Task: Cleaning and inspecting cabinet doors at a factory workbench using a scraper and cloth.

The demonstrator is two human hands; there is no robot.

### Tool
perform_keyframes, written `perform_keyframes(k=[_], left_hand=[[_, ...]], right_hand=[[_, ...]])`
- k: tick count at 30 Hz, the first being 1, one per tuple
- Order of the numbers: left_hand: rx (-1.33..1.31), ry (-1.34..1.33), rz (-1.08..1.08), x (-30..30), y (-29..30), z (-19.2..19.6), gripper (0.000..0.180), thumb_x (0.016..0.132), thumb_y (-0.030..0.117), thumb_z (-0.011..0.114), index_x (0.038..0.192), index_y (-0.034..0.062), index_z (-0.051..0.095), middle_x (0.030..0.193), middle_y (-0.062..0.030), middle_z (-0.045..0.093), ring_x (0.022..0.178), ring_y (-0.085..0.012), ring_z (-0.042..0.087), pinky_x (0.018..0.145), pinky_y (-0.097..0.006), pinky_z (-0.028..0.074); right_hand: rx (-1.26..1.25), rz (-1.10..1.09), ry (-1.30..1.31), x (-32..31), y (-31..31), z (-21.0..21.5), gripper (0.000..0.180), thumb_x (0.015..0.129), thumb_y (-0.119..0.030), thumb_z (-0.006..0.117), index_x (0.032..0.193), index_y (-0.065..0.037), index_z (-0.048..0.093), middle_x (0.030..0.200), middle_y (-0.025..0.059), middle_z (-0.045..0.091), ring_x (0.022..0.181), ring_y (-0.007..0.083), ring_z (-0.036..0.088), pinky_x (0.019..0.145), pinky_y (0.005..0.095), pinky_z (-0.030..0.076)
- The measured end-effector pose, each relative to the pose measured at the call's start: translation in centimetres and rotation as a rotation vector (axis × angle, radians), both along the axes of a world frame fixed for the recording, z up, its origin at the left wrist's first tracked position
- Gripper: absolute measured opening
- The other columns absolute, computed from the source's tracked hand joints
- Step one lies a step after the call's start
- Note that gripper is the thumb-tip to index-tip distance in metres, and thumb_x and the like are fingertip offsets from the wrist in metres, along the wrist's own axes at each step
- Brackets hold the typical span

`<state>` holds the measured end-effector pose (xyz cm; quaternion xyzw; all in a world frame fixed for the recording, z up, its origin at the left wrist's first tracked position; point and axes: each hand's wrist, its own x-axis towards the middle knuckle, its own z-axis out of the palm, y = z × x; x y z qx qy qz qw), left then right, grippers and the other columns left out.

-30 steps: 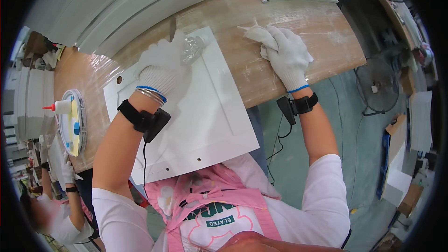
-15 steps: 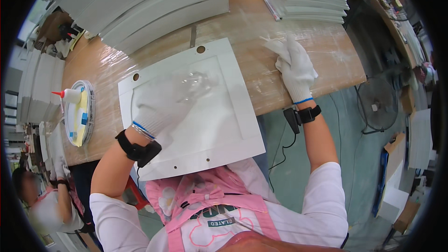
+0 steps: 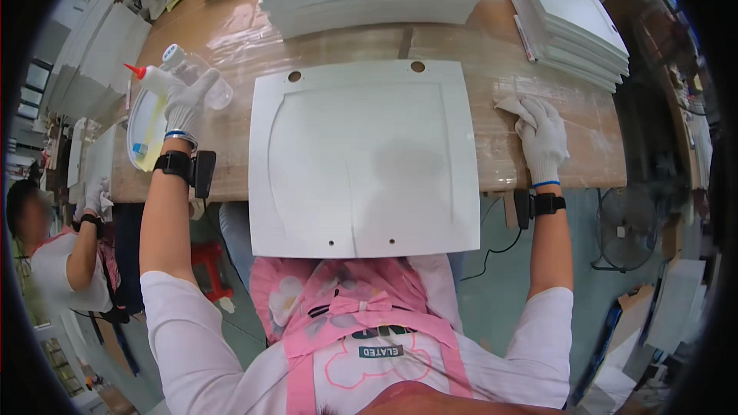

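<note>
Gripping glue bottle (image 3: 157,77) w/ left hand (image 3: 187,104), bottle partly hidden; pressing rag (image 3: 513,105) w/ right hand (image 3: 544,141), fingers closed; white panel (image 3: 361,161) lying btwn.

White knit gloves with blue cuffs, black wrist devices with cables, white short sleeves, pink apron with bow.

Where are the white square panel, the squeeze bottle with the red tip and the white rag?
white square panel with corner holes (image 3: 361,157), head view, on its flat recessed middle.
clear squeeze bottle with red tip (image 3: 157,79), head view, on its body by the left hand (image 3: 187,104).
white crumpled rag (image 3: 513,106), head view, on the fold under the right hand (image 3: 544,141).
</note>
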<state>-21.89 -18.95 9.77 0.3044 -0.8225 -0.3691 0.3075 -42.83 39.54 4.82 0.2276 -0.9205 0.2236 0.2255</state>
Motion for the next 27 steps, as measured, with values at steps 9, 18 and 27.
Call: perform_keyframes(k=[9,18,27], left_hand=[[-0.013,-0.114,-0.032,8.6,2.7,-1.4,0.07,0.085,0.037,0.075,0.137,-0.0019,0.048,0.121,-0.0177,0.063,0.11,-0.0255,0.06,0.094,-0.034,0.048],[1.286,-0.034,-0.114,22.3,16.8,-7.6,0.054,0.103,0.046,0.045,0.126,-0.0019,0.055,0.105,-0.0121,0.067,0.088,-0.0204,0.067,0.064,-0.026,0.055],[1.641,0.47,-0.409,18.0,22.0,-8.0,0.046,0.107,0.04,0.033,0.132,0.0019,0.041,0.127,-0.0233,0.056,0.113,-0.037,0.061,0.091,-0.052,0.057]], right_hand=[[0.122,-0.005,-0.252,1.5,2.2,0.1,0.033,0.091,-0.017,0.06,0.123,-0.01,0.065,0.117,0.0114,0.065,0.105,0.0263,0.061,0.091,0.0356,0.047],[-0.386,-0.066,-0.78,17.1,-1.0,5.6,0.029,0.093,-0.01,0.058,0.12,0.0,0.058,0.1,0.0093,0.065,0.075,0.0135,0.06,0.065,0.0262,0.049],[0.221,0.767,-0.123,26.9,-16.9,2.9,0.058,0.072,-0.014,0.066,0.128,-0.026,0.06,0.103,0.0099,0.062,0.096,0.0317,0.062,0.082,0.0442,0.051]])
